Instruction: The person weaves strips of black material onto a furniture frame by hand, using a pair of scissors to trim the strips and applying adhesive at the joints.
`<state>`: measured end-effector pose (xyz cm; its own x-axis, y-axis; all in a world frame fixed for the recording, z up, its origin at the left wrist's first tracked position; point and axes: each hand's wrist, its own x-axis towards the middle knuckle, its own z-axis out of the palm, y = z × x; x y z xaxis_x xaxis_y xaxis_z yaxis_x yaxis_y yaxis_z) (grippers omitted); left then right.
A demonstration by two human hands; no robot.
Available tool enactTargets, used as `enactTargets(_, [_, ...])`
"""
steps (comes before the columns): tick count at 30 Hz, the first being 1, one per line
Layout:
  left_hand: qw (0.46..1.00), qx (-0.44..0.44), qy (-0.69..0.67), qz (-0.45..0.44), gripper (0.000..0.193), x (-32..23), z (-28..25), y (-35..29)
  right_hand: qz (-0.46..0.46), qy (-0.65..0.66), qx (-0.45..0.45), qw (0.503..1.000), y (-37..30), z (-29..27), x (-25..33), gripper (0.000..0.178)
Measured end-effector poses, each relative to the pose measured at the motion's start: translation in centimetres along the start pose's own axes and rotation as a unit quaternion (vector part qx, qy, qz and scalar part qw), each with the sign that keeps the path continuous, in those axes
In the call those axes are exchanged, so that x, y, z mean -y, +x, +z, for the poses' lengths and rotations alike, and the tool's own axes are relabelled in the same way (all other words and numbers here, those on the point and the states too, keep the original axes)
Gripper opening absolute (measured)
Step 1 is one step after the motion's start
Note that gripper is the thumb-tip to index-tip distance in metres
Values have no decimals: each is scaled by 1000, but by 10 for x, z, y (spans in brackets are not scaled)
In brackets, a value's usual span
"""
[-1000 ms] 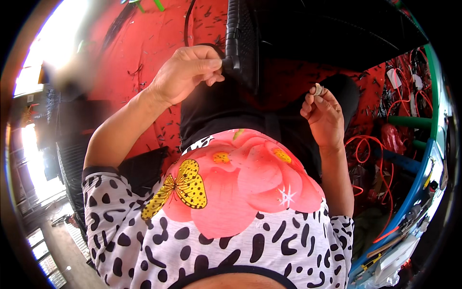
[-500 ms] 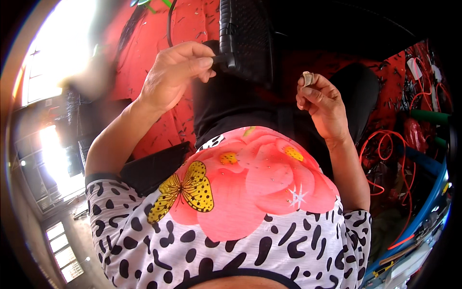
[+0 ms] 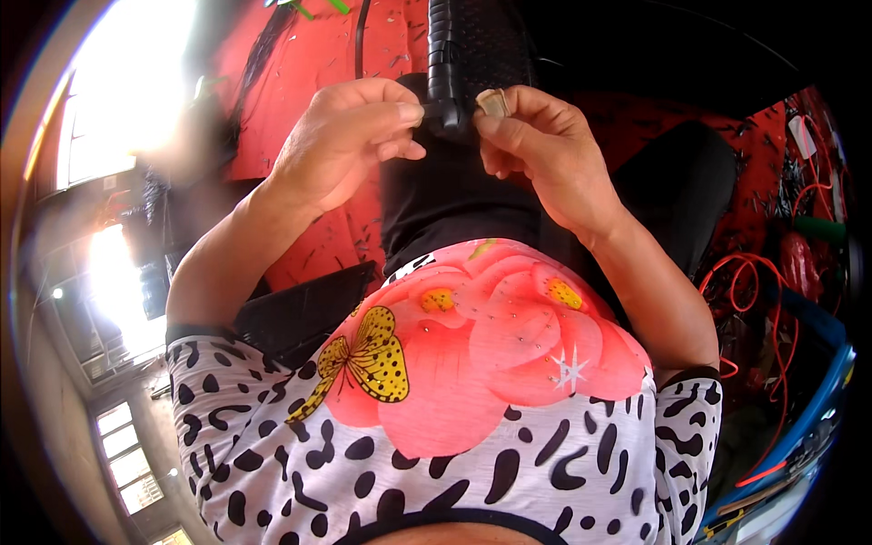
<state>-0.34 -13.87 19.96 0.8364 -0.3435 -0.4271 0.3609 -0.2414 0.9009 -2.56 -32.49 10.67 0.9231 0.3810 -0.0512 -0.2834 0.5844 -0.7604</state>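
Right hand (image 3: 551,150) had moved inward, toward left hand (image 3: 345,136), since the earlier frame. Red floor (image 3: 313,250) lay below. Black woven piece (image 3: 443,54): its wrapped corner lay between both hands. Left hand pinched a black strip (image 3: 433,113) beside that corner; right thumb and forefinger gripped a small beige piece (image 3: 493,103), contact with corner undetermined.

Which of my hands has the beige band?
Your right hand: the beige band shows by its thumb. Your left hand shows no such band.
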Motion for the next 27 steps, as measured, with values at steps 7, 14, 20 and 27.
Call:
enactTargets(7, [999, 32, 7, -19, 9, -1, 0, 1, 30, -7, 31, 999, 8, -6, 1, 16])
enactTargets(14, [999, 24, 47, -13, 10, -4, 5, -1, 7, 1, 40, 999, 5, -5, -3, 14])
enactTargets(20, [998, 22, 63, 3, 11, -2, 9, -3, -2, -13, 41, 999, 3, -5, -5, 13])
enactTargets(27, [991, 2, 130, 25, 12, -8, 15, -5, -15, -7, 49, 999, 3, -5, -7, 15])
